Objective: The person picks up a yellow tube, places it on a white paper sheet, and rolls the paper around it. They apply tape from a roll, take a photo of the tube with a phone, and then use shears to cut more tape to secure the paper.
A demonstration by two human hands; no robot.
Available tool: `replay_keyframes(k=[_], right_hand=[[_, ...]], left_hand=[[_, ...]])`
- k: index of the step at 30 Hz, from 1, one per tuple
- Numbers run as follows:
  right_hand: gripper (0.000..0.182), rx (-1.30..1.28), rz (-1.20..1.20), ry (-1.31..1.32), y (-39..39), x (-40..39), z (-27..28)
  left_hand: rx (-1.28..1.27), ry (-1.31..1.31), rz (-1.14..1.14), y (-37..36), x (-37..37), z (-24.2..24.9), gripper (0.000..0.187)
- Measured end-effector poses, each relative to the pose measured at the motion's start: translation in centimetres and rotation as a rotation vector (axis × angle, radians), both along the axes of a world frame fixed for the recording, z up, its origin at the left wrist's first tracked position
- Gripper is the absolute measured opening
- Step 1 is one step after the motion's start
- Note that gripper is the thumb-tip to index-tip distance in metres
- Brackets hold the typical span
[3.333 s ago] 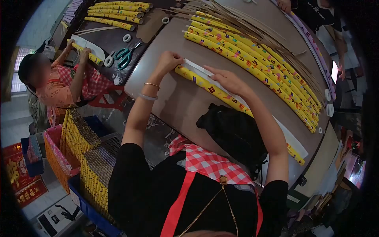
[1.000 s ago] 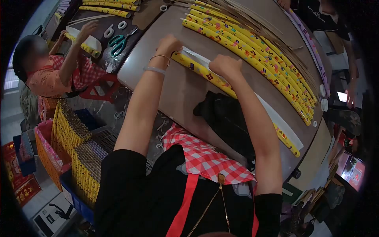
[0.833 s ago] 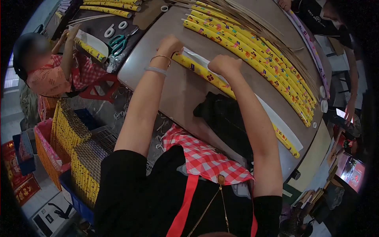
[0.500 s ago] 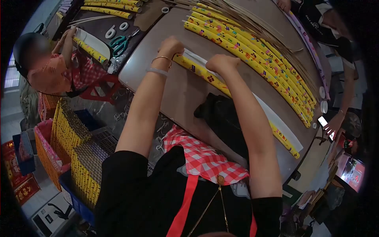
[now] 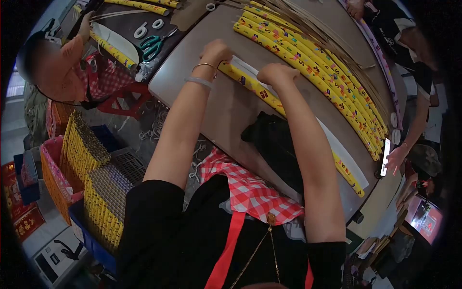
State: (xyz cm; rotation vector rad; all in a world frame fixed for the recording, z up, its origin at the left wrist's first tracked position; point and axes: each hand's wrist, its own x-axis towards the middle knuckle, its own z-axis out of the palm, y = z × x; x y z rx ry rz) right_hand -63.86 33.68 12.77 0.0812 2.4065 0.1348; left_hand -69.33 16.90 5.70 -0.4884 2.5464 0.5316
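Seen from above, past outstretched bare arms: on the brown table [image 5: 183, 65], straight ahead of the body, a long yellow roll [image 5: 239, 77] lying slantwise, with a white flap [image 5: 345, 156] exposed along its far side. Left hand [image 5: 215, 49] curled, knuckles up, at the roll's upper end; right hand [image 5: 277, 74] also curled, farther along at the flap, one digit pointing right. Fingertips of both hidden, so cannot tell whether pinching the flap or only pressing it. Hands set apart probably to keep the long edge straight and flat. Beyond, yellow tubes [image 5: 298, 62] side by side, presumably grouped to stop rolling, with thin brown strips [image 5: 332, 36] behind. Nearer the body, beside the right forearm, black cloth [image 5: 272, 139]. At upper left, scissors [image 5: 152, 45] and tape rolls [image 5: 158, 24] near a co-worker [image 5: 70, 65], likely for easy reach. At far right, another person's hand [image 5: 397, 158] at a lit phone [image 5: 385, 157]. At lower left, crates [image 5: 96, 253] of tubes packed on end, perhaps to save room. Writing: seemingly "ONLY" on a black shirt [image 5: 385, 43], the rest too small; S-like letters on the tubes; gold characters on red panels [image 5: 27, 224], too blurred to read
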Motion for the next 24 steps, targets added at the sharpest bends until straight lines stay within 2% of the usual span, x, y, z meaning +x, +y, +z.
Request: replay_keyframes(k=[3,5,9,12,15,18,21,22,24], right_hand=[[0.031,-0.029,-0.027,-0.077,0.2,-0.2,0.4],[0.031,-0.058,-0.014,-0.080,0.4,-0.1,0.4],[0.031,-0.085,-0.027,-0.119,1.0,-0.6,-0.4],[0.030,-0.130,-0.069,-0.082,1.2,-0.8,-0.9],[0.031,-0.082,-0.057,-0.134,0.5,-0.5,0.1],[0.032,-0.051,-0.027,-0.082,0.0,0.0,0.2],[0.031,0.001,-0.005,0.019,-0.4,0.2,0.0],[0.029,0.015,-0.010,0.012,-0.4,0.1,-0.2],[0.028,0.030,-0.019,0.008,-0.4,0.0,-0.1]], left_hand=[[-0.035,-0.015,-0.066,0.2,0.3,1.0,0.041],[-0.056,-0.027,-0.064,-0.2,-0.9,-1.4,0.042],[-0.053,-0.009,-0.012,0.1,-0.5,-0.9,0.044],[-0.058,0.020,-0.129,-1.2,-2.4,-5.5,0.042],[-0.023,0.011,-0.015,0.0,-0.2,-1.0,0.043],[-0.045,-0.014,-0.052,0.0,-0.4,-1.1,0.045],[-0.080,0.017,-0.116,-0.8,-1.8,-4.3,0.046],[-0.079,0.018,-0.119,-0.4,-1.1,-2.8,0.046],[-0.030,-0.041,0.057,0.5,0.2,0.5,0.047]])
